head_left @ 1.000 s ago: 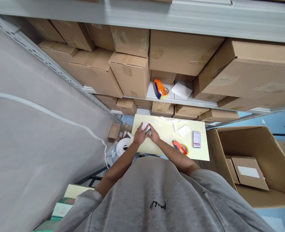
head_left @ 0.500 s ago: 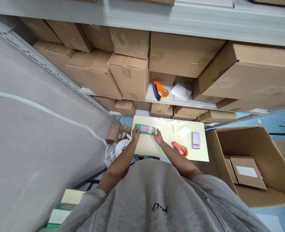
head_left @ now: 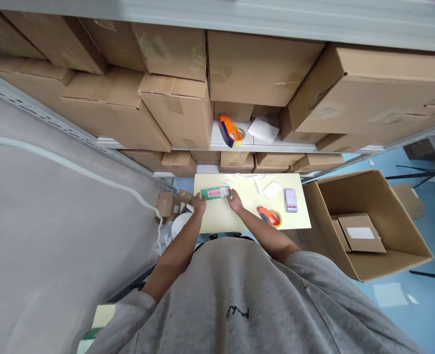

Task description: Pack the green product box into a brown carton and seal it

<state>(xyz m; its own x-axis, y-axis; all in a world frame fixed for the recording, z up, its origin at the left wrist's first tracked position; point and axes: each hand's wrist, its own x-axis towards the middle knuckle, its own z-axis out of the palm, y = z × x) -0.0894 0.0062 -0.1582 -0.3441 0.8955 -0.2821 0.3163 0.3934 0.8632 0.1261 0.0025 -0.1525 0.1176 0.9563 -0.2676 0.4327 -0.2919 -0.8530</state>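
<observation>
2 bare hands close on the ends of a slim green-and-pink carton (head_left: 215, 193), which lies lengthwise across the far left of a cream board (head_left: 217, 221); the left hand (head_left: 199, 202) is wrapped around the left end and the right hand (head_left: 235, 201) around the right end; each is nearly closed, with only the carton between them, though I cannot tell whether the carton is raised or resting on the board. 1 orange tape dispenser (head_left: 268, 216) lies to the right, near a white paper sheet (head_left: 272, 190) and a pixelated card (head_left: 291, 200); white strips (head_left: 241, 175) line the far edge; a white foam roll (head_left: 176, 225) sits beyond the board's left edge; 1 more orange-and-blue tape dispenser (head_left: 229, 131) rests on a steel shelf (head_left: 217, 142) below stacked cartons (head_left: 173, 98); an open cardboard box (head_left: 350, 196) stands to the right, holding a labelled package (head_left: 361, 233).
</observation>
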